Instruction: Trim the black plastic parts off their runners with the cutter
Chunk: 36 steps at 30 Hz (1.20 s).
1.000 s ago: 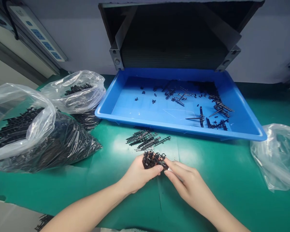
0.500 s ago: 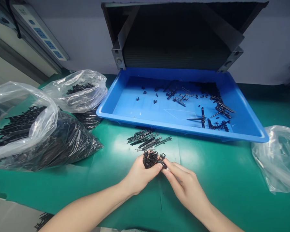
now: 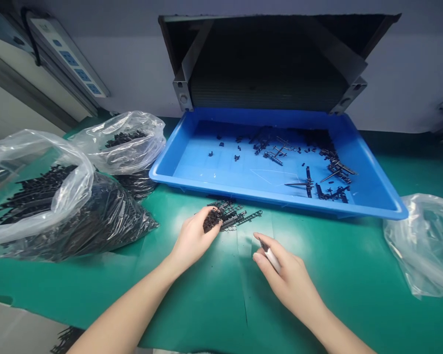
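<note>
My left hand (image 3: pixel 192 238) is closed around a bunch of small black plastic parts (image 3: pixel 211 220), held low over the green table top. Right beside it, and partly hidden by it, lies a small pile of flat black plastic strips (image 3: pixel 248 217) with ring-like shapes. To the right, my right hand (image 3: pixel 290 275) grips a slim tool with a white handle (image 3: pixel 272 260) and a dark, narrow tip between thumb and forefinger. Its exact kind I cannot make out. The two hands are apart.
Behind the hands stands a blue tray (image 3: pixel 221 189) with scattered black parts, under a dark wall opening (image 3: pixel 269 64). Two transparent bags of black parts, one large (image 3: pixel 107 216) and one smaller (image 3: pixel 147 152), stand left. Another transparent bag (image 3: pixel 424 241) lies right.
My hands have separated. The left moved up and left with the bunch to the pile's edge; the right shifted slightly right, and the white-handled tool in it now shows.
</note>
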Motion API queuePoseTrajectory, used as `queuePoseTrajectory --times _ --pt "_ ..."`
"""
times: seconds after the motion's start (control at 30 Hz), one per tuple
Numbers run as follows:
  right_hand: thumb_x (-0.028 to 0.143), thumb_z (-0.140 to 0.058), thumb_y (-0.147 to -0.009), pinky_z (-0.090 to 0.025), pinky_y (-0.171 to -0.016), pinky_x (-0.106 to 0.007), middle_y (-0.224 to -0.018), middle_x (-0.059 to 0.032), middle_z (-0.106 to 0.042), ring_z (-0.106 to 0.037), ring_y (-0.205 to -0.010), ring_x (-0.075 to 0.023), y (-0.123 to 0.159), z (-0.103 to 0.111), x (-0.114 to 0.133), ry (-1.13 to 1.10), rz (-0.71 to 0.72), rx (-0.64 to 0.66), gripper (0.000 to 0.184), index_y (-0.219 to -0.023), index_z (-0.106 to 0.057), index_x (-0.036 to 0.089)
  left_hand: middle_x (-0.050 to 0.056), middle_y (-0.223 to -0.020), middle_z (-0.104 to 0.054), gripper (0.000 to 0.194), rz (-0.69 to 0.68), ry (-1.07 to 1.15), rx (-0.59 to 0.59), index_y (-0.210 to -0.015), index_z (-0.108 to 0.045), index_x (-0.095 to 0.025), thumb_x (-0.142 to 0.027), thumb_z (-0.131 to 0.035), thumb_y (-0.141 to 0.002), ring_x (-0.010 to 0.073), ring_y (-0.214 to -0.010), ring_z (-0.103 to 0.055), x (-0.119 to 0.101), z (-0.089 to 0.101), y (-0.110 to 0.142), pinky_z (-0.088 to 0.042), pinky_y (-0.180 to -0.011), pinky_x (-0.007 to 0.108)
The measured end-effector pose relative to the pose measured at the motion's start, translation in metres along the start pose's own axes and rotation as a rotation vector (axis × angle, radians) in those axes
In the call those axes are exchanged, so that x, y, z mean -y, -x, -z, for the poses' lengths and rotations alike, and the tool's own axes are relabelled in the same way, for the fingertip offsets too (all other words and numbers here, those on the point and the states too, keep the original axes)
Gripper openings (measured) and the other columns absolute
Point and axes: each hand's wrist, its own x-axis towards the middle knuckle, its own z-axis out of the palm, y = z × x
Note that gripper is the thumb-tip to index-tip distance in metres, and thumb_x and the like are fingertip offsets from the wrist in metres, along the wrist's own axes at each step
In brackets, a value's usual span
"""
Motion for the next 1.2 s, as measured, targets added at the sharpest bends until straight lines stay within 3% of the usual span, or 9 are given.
queuePoseTrajectory --times 0.17,0.3,0.5,0.6,0.7,0.8,0.93,1.07,1.2 --pt "0.039 -0.04 -0.082 -0.044 -0.048 -0.024 -0.062 -0.0005 -0.063 -0.057 -0.053 -0.0154 -0.003 0.004 0.002 -0.084 -0.103 0.034 0.03 -0.098 -0.057 0.019 0.003 -0.093 -0.063 0.018 -0.082 -0.377 0.139 -0.095 -0.056 -0.018 -0.022 -0.056 -0.078 0.024 -0.085 -0.06 0.014 -0.008 -0.003 -0.046 -0.068 0.03" --pt "0.04 -0.041 -0.079 -0.039 -0.044 -0.023 -0.06 -0.0012 -0.063 -0.052 -0.049 -0.0144 -0.008 0.005 0.002 -0.153 -0.178 0.033 0.032 -0.094 -0.059 0.019 0.002 -0.09 -0.064 0.022 -0.106 -0.421 0.16 -0.092 -0.057 -0.019 -0.009 -0.054 -0.072 0.0222 -0.082 -0.061 0.01 -0.009 0.002 -0.045 -0.063 0.028" --pt "0.047 -0.045 -0.077 -0.025 -0.038 -0.019 -0.042 0.0036 -0.046 -0.031 -0.036 -0.0072 -0.015 0.005 -0.001 -0.397 -0.353 0.059 0.034 -0.068 -0.056 0.016 0.0 -0.065 -0.057 0.02 -0.592 -0.279 -0.023 -0.083 -0.056 -0.017 -0.008 -0.038 -0.079 0.0126 -0.055 -0.053 -0.002 -0.016 0.026 -0.036 -0.051 0.023" --pt "0.05 -0.045 -0.077 -0.021 -0.036 -0.018 -0.038 0.0068 -0.035 -0.025 -0.034 -0.0056 -0.015 0.008 -0.002 -0.441 -0.377 0.095 0.038 -0.064 -0.053 0.016 -0.001 -0.058 -0.052 0.02 -0.676 -0.162 -0.008 -0.081 -0.055 -0.017 -0.008 -0.036 -0.08 0.0109 -0.049 -0.046 -0.01 -0.019 0.032 -0.031 -0.047 0.022" --pt "0.05 -0.05 -0.075 -0.021 -0.036 -0.018 -0.053 0.0018 -0.052 -0.028 -0.037 -0.0048 -0.013 0.01 -0.001 -0.504 -0.347 0.151 0.036 -0.081 -0.057 0.015 -0.001 -0.063 -0.053 0.006 -0.324 0.184 0.163 -0.076 -0.053 -0.017 -0.023 -0.054 -0.078 0.0112 -0.054 -0.048 -0.015 -0.019 0.029 -0.035 -0.05 0.02" --pt "0.046 -0.051 -0.076 -0.022 -0.036 -0.018 -0.059 -0.0004 -0.056 -0.029 -0.038 -0.0045 -0.011 0.01 0.001 -0.56 -0.258 0.244 0.034 -0.084 -0.058 0.014 -0.002 -0.063 -0.052 0.024 0.158 0.607 0.412 -0.074 -0.051 -0.016 -0.034 -0.066 -0.068 0.0105 -0.053 -0.047 -0.017 -0.021 0.025 -0.037 -0.049 0.02" --pt "0.041 -0.046 -0.081 -0.032 -0.04 -0.02 -0.059 0.0 -0.057 -0.038 -0.04 -0.0064 -0.008 0.009 0.002 -0.504 -0.154 0.27 0.03 -0.085 -0.06 0.015 0.0 -0.066 -0.054 0.026 0.341 0.93 0.693 -0.074 -0.054 -0.013 -0.033 -0.067 -0.063 0.006 -0.044 -0.041 -0.022 -0.026 0.026 -0.026 -0.037 0.017" --pt "0.041 -0.043 -0.083 -0.047 -0.062 -0.026 -0.071 -0.0033 -0.063 -0.057 -0.063 -0.0147 -0.005 0.009 0.0 -0.286 -0.07 0.199 0.039 -0.107 -0.057 0.014 0.001 -0.062 -0.056 0.028 0.458 0.948 0.627 -0.077 -0.051 -0.013 -0.028 -0.067 -0.059 0.0048 -0.039 -0.037 -0.029 -0.023 0.027 -0.022 -0.036 0.016" --pt "0.04 -0.031 -0.089 -0.048 -0.079 -0.032 -0.099 -0.009 -0.063 -0.06 -0.089 -0.0191 0.0 0.01 0.001 -0.101 0.05 0.202 0.045 -0.124 -0.045 0.015 -0.001 -0.056 -0.054 0.028 0.471 0.947 0.483 -0.079 -0.051 -0.012 -0.027 -0.065 -0.059 0.0049 -0.039 -0.036 -0.031 -0.018 0.023 -0.023 -0.038 0.017"
